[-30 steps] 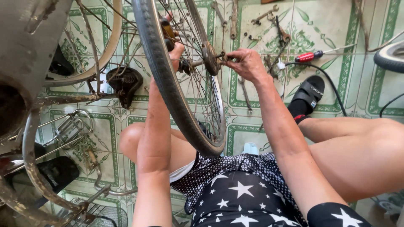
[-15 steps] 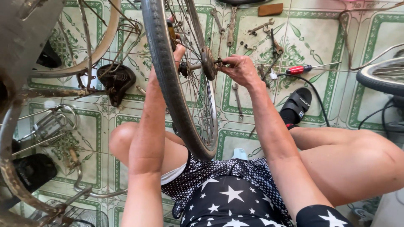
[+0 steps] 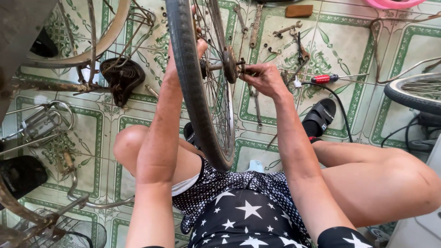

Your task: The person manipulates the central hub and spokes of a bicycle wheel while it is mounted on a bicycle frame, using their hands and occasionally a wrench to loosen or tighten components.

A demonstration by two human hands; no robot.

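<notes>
A bicycle wheel [image 3: 193,92] with a black tyre stands upright between my knees. My left hand [image 3: 197,46] reaches around the far side of the wheel and grips the axle behind the spokes, mostly hidden by the tyre. My right hand [image 3: 264,78] is pinched on the axle nut [image 3: 242,69] sticking out from the rusty hub [image 3: 228,64] on the right side.
Wrenches [image 3: 288,30] and small parts lie scattered on the patterned tile floor [image 3: 349,46] beyond the wheel, with a red-handled screwdriver [image 3: 328,78]. A black saddle [image 3: 120,76], a rim [image 3: 82,50] and a pedal [image 3: 39,124] lie left. Another wheel [image 3: 413,94] sits right, a black sandal [image 3: 321,117] on my foot.
The view has shifted slightly; both hands stay on the hub, with my right fingers working at the axle end.
</notes>
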